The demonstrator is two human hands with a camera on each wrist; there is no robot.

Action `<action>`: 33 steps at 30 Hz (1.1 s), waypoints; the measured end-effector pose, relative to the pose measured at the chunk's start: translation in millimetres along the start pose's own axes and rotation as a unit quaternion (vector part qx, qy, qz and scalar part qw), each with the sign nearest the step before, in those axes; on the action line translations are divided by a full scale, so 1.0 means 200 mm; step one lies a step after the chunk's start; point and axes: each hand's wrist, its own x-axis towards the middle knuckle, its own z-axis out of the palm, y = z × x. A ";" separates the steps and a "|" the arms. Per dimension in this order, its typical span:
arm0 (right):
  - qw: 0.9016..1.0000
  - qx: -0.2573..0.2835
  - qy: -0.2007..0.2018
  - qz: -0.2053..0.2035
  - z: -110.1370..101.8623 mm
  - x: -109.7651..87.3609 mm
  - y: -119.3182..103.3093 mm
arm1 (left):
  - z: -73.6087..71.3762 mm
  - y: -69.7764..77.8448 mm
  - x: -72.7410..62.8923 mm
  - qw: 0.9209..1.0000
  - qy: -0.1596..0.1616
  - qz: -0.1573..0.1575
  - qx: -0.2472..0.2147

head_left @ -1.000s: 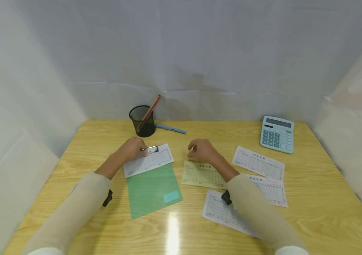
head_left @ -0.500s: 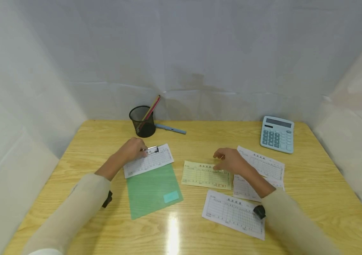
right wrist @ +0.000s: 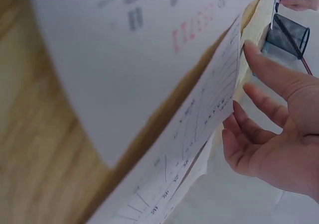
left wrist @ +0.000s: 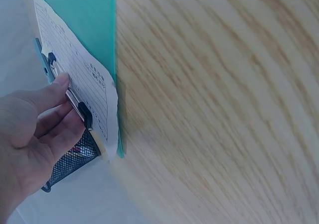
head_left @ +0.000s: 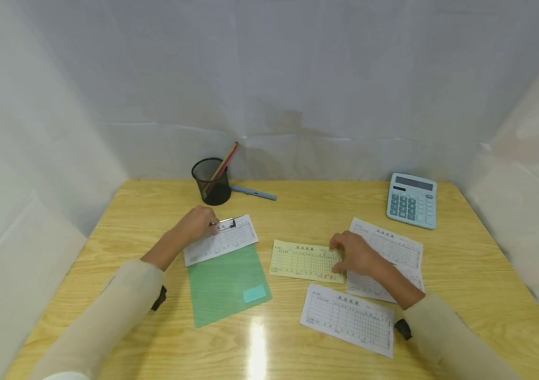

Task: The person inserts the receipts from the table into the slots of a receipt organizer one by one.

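Note:
My left hand (head_left: 196, 222) pinches the metal clip (head_left: 227, 224) at the top of a green clipboard (head_left: 224, 287). A printed white slip (head_left: 222, 241) lies under that clip, partly covered by the hand. In the left wrist view, thumb and fingers meet on the clip's bar (left wrist: 75, 95). My right hand (head_left: 357, 254) is over the right end of a yellow slip (head_left: 298, 259), thumb and fingers spread apart. Two overlapping white slips (head_left: 388, 244) lie beneath and beside it. From the right wrist view, I cannot tell whether its fingertips touch the paper.
Nearer me lies another white slip (head_left: 347, 319). A black mesh pen cup (head_left: 215, 192) with pencils stands behind the clipboard, beside a blue pen-like object (head_left: 255, 192). At the back right is a light blue calculator (head_left: 412, 200). Pale sheeting (head_left: 298, 79) encloses the table.
My right hand has moved right and closer to me, from behind the yellow slip to its right end, uncovering the near white slip. The left hand has stayed on the clip.

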 end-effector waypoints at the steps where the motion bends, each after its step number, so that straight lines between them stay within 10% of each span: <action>1: 1.000 0.003 0.002 0.002 0.00 0.00 0.00 | 0.00 0.00 0.00 1.000 -0.001 -0.001 0.000; 33: 0.992 0.064 0.111 0.009 0.02 0.06 -0.01 | 0.00 0.00 -0.01 1.000 -0.002 -0.006 0.002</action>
